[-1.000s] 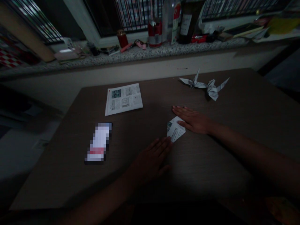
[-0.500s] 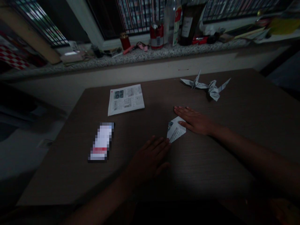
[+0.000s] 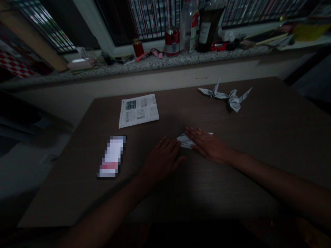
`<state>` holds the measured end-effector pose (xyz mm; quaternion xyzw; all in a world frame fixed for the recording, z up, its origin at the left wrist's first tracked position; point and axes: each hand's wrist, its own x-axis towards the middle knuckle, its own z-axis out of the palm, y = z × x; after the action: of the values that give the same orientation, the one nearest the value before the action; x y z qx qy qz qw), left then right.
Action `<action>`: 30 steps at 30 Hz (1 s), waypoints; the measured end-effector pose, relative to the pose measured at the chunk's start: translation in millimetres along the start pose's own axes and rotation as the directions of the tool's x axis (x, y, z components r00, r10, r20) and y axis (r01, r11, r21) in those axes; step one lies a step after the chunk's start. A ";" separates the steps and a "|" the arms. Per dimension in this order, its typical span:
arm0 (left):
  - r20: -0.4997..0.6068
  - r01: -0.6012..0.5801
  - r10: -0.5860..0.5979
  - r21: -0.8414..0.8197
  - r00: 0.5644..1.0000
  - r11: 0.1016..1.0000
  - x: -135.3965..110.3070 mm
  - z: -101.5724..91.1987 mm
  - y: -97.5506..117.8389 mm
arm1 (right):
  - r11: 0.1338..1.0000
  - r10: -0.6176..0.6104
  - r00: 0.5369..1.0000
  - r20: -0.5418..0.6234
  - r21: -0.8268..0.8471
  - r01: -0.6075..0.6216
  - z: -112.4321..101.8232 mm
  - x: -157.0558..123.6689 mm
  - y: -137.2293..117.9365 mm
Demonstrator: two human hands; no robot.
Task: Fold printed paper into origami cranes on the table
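Note:
A small folded piece of newspaper (image 3: 184,141) lies flat on the brown table (image 3: 207,193), its far corner poking out beyond my right hand. Across its right part rests my right hand (image 3: 207,144), palm down with the fingers stretched out. My left hand (image 3: 165,155) lies at the paper's left end, fingertips touching its edge and thumb apart. Part of the paper is hidden under the right hand. Two folded newspaper cranes (image 3: 214,92) stand together farther back on the table.
A folded newspaper sheet (image 3: 139,110) lies at the back left, with a phone (image 3: 112,156), its screen lit and blurred, in front of it. On the granite sill (image 3: 144,64) behind stand a red can (image 3: 172,43), a dark bottle (image 3: 208,29), a clear bottle (image 3: 186,31) and clutter.
The folded paper has turned and now shows a narrower, flatter shape. My right hand has moved slightly left and nearer over it; my left hand has shifted up and left.

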<state>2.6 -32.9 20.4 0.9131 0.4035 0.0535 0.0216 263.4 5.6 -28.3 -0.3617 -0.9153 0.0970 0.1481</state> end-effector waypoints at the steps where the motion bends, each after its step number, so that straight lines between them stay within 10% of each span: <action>1: -0.012 -0.014 0.014 -0.012 1.000 1.000 3.2 2.8 0.6 | 1.000 0.007 1.000 -0.002 -0.001 -0.007 1.2 -0.3 0.1; 9: 0.066 -0.120 0.129 -0.127 0.989 0.985 10.6 30.4 -5.4 | 1.000 0.017 0.999 -0.029 0.007 -0.017 2.6 0.4 -0.6; 30: 0.041 -0.108 0.116 -0.168 0.992 0.980 14.0 16.3 -7.3 | 0.995 0.091 0.994 -0.068 -0.033 -0.093 -11.2 -17.6 12.6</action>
<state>8.5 -17.6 4.7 0.9305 0.3450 0.0647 0.1046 287.4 3.3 -24.9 -0.4090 -0.8939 0.0754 0.1672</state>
